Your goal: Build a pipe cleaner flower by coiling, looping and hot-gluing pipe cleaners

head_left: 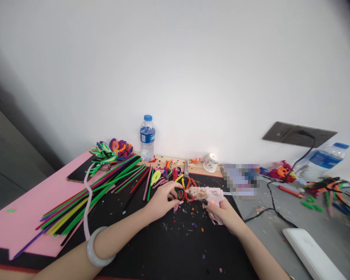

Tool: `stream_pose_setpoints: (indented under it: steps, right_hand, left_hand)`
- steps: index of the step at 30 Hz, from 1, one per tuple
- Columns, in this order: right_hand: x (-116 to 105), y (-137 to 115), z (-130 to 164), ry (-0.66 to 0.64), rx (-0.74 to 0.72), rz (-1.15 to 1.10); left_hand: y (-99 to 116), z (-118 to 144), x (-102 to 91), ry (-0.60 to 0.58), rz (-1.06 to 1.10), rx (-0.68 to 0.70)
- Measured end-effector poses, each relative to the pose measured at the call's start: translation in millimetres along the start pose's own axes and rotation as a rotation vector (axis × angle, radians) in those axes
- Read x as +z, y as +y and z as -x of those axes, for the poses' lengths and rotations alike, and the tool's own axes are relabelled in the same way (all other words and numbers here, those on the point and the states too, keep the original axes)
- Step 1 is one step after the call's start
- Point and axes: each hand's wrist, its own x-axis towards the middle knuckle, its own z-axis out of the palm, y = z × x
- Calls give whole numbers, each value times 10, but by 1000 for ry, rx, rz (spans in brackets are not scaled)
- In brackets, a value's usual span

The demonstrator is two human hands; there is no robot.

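Bangle (100,249) on left wrist, nearest the lens. Left hand (163,200) pinches a small red loop (181,193) of pipe cleaner between fingertips, at the middle of the black mat (169,249). Right hand (223,212) is closed around a pink glue gun (210,194), nozzle touching the loop. Judgement: gluing in progress; piece small, far from complete. Straight stems (105,188) fan toward the mat's left edge, unused. Finished flowers (111,151) sit at the far left corner by a bottle (147,138). Scraps litter the mat.
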Motion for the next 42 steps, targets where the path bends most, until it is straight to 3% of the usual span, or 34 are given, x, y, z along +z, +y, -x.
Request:
stream_pose_setpoints:
  steps: [22,42]
  right_hand:
    - [-6,-6,-1,10,7,28]
    - [8,-11,15,7,11,-2]
  left_hand:
    - [14,4,-8,1,-68,47]
    - [64,0,-20,62,-86,-17]
